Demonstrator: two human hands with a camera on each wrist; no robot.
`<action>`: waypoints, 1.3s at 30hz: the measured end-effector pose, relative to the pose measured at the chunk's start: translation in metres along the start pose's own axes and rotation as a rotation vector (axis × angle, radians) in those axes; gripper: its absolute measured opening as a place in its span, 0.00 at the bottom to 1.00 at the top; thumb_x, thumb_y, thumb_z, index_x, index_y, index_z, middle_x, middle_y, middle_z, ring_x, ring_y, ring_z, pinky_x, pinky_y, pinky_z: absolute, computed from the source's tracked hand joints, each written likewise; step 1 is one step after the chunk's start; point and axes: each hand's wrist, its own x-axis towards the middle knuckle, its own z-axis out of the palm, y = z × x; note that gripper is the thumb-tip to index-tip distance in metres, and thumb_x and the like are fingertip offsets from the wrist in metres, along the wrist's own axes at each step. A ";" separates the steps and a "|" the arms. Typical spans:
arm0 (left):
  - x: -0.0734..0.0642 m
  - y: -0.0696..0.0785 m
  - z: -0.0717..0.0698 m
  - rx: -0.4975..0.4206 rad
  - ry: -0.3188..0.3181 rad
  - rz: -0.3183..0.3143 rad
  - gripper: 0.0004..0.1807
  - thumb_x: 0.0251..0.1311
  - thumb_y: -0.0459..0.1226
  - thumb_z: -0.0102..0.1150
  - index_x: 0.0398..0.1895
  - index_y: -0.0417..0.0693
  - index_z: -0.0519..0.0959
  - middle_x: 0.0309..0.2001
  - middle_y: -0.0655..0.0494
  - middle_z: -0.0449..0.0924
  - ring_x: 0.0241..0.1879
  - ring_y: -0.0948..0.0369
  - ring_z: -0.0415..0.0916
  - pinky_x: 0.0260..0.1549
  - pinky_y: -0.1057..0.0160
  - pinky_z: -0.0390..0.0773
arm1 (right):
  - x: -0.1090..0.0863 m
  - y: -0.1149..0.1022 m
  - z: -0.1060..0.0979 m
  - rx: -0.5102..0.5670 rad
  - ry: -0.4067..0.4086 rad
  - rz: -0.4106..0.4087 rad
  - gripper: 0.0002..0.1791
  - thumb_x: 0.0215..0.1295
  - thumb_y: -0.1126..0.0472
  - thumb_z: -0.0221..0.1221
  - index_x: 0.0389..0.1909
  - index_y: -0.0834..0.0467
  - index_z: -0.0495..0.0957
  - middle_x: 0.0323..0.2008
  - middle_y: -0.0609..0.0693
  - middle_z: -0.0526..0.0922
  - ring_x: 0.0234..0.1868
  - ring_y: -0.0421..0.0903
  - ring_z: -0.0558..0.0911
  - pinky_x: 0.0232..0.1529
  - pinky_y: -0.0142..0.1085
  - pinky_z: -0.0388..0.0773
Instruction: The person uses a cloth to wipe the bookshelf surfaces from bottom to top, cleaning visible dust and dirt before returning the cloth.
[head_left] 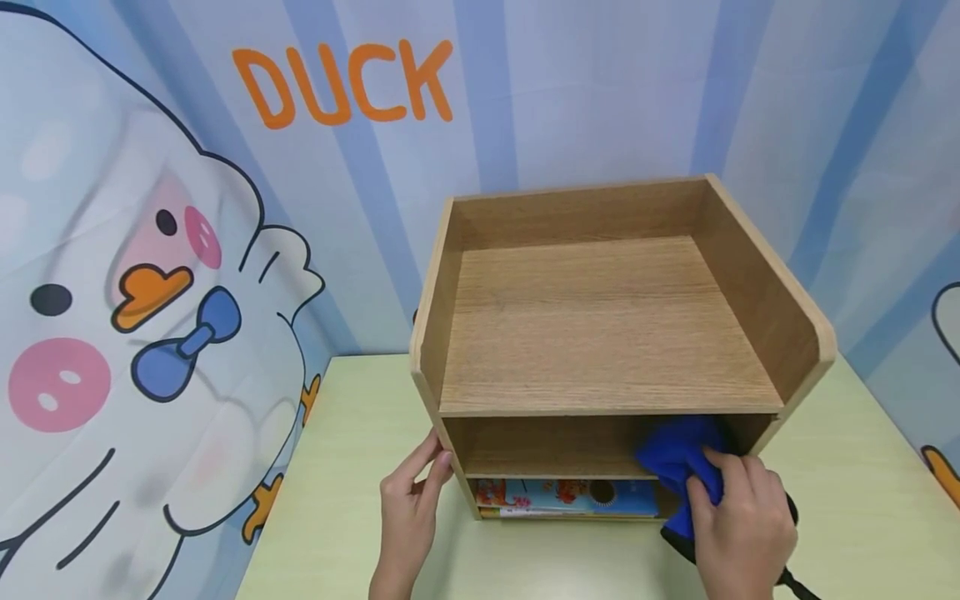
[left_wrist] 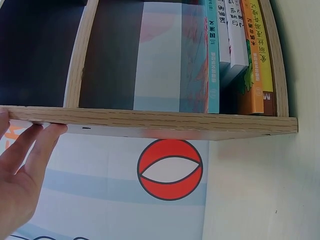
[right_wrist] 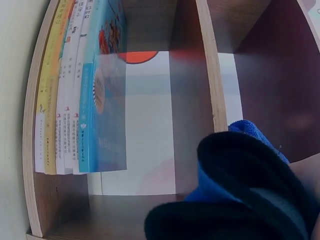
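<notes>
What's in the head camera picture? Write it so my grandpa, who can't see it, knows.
A person's right grip holds a blue cloth partly inside a wooden shelf, while the left grip touches its side. Books lie at the bottom. A cartoon duck is on the left.

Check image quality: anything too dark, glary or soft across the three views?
Head: fairly even light, pale sheen on the tabletop in front of the shelf, its lower levels dimmer; left wrist: the compartment at frame left nearly black, book spines legible; right wrist: blue cloth crowds the lens, its black edging dark and soft.
</notes>
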 end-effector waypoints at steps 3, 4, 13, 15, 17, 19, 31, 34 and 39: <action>0.000 0.000 -0.001 -0.001 -0.002 0.010 0.20 0.71 0.29 0.55 0.65 0.39 0.75 0.60 0.45 0.77 0.55 0.50 0.79 0.38 0.60 0.84 | 0.002 0.001 -0.002 0.012 0.019 -0.015 0.20 0.36 0.78 0.74 0.35 0.69 0.82 0.31 0.64 0.80 0.31 0.65 0.77 0.29 0.58 0.73; 0.000 0.000 -0.001 0.000 -0.003 0.012 0.20 0.71 0.29 0.55 0.65 0.38 0.75 0.60 0.44 0.77 0.55 0.50 0.79 0.38 0.60 0.84 | 0.003 0.001 -0.002 0.014 0.022 -0.020 0.20 0.37 0.78 0.74 0.36 0.69 0.82 0.31 0.64 0.80 0.31 0.65 0.77 0.29 0.58 0.73; 0.000 -0.001 -0.001 -0.001 -0.004 0.011 0.20 0.71 0.29 0.55 0.65 0.40 0.75 0.60 0.45 0.78 0.55 0.51 0.79 0.38 0.61 0.84 | 0.009 0.002 -0.002 0.056 0.119 -0.076 0.18 0.36 0.77 0.73 0.33 0.69 0.82 0.29 0.64 0.80 0.30 0.65 0.76 0.29 0.55 0.69; 0.000 -0.001 -0.001 -0.003 -0.004 0.015 0.21 0.71 0.29 0.55 0.65 0.40 0.75 0.60 0.46 0.77 0.55 0.51 0.79 0.38 0.61 0.84 | 0.010 0.002 -0.003 0.066 0.146 -0.078 0.17 0.36 0.77 0.73 0.33 0.69 0.82 0.29 0.64 0.80 0.30 0.65 0.75 0.29 0.55 0.68; 0.000 -0.001 -0.001 -0.007 -0.004 0.016 0.21 0.71 0.29 0.55 0.65 0.40 0.75 0.61 0.46 0.77 0.55 0.51 0.79 0.38 0.61 0.84 | 0.012 0.002 -0.004 0.072 0.161 -0.083 0.16 0.38 0.76 0.72 0.32 0.69 0.82 0.29 0.64 0.80 0.30 0.66 0.75 0.30 0.56 0.69; 0.000 -0.001 -0.001 -0.015 -0.007 0.018 0.21 0.71 0.29 0.55 0.65 0.40 0.75 0.61 0.46 0.77 0.55 0.50 0.79 0.39 0.61 0.84 | 0.013 0.003 -0.005 0.083 0.179 -0.091 0.14 0.40 0.75 0.71 0.32 0.69 0.82 0.29 0.64 0.80 0.31 0.66 0.76 0.31 0.57 0.70; 0.001 -0.001 0.000 -0.019 -0.015 0.026 0.21 0.71 0.28 0.54 0.66 0.40 0.75 0.61 0.46 0.77 0.54 0.50 0.79 0.38 0.61 0.84 | 0.027 -0.008 -0.022 0.116 0.271 -0.077 0.13 0.43 0.76 0.72 0.33 0.72 0.83 0.31 0.70 0.82 0.33 0.71 0.77 0.48 0.50 0.78; 0.001 -0.001 -0.001 -0.020 -0.015 0.026 0.21 0.71 0.28 0.54 0.66 0.40 0.75 0.61 0.46 0.77 0.54 0.49 0.79 0.38 0.61 0.84 | 0.030 -0.012 -0.028 0.130 0.284 -0.069 0.15 0.41 0.78 0.73 0.34 0.73 0.83 0.32 0.71 0.82 0.33 0.72 0.76 0.58 0.34 0.73; 0.000 -0.002 -0.001 -0.004 -0.012 0.010 0.21 0.71 0.30 0.54 0.66 0.42 0.75 0.61 0.48 0.78 0.54 0.51 0.79 0.38 0.61 0.84 | 0.032 -0.011 -0.031 0.122 0.241 -0.070 0.17 0.41 0.78 0.73 0.35 0.73 0.83 0.32 0.71 0.81 0.34 0.71 0.76 0.57 0.27 0.66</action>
